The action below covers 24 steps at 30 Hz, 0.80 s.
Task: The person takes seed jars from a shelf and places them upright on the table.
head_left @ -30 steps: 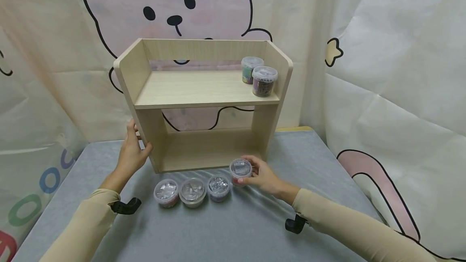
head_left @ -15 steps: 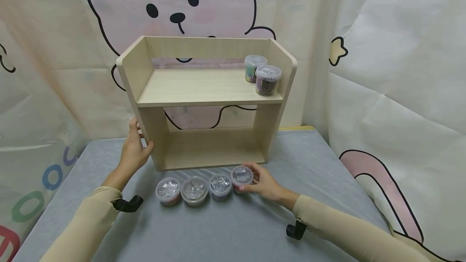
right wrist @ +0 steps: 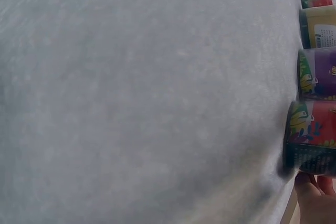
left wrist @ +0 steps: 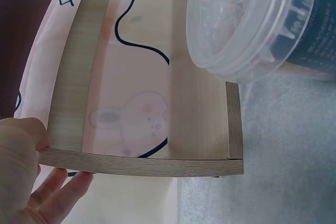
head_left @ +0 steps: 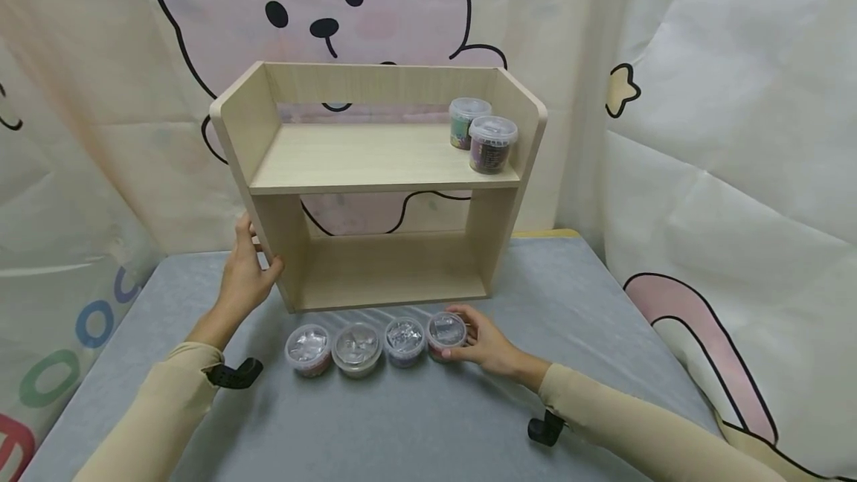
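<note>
3 tubs (head_left: 358, 349) beside held tub (head_left: 446, 331), wooden rack (head_left: 361, 158) behind, printed curtains (head_left: 723, 199) around

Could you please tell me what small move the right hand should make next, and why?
Probably have the right hand release its tub: it appears to rest on the table, at the right end of a row with three other tubs.

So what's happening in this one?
A person's right hand grips a lidded tub, at the right end of a row with three others on the gray tabletop. Their left hand holds the left side of a wooden shelf unit. Two more tubs stand on its upper shelf, toward the right.
</note>
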Motion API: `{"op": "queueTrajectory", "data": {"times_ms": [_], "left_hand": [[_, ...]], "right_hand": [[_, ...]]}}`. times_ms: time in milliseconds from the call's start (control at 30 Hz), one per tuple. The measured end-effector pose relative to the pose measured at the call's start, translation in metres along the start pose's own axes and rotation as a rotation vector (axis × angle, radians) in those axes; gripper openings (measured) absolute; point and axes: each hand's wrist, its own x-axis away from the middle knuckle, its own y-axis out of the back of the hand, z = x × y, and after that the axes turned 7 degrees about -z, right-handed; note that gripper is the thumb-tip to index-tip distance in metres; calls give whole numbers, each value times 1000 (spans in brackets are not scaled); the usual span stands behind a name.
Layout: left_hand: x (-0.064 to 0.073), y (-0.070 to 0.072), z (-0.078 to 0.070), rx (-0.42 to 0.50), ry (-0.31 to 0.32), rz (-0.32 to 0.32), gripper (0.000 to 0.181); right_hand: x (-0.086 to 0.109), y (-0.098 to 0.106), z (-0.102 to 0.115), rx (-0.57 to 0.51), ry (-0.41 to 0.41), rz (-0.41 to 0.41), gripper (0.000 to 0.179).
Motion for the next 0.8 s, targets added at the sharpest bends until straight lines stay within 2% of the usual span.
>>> {"op": "queueTrajectory", "data": {"times_ms": [300, 633, 800], "left_hand": [[0, 0, 0, -1, 1, -3, 90], [0, 0, 2, 3, -12, -9, 90], [1, 1, 2, -2, -22, -9, 89]], "right_hand": [[0, 2, 2, 42, 26, 30, 78], [-5, 12, 32, 61, 12, -12, 72], [-8, 16, 40, 82, 31, -20, 70]]}}
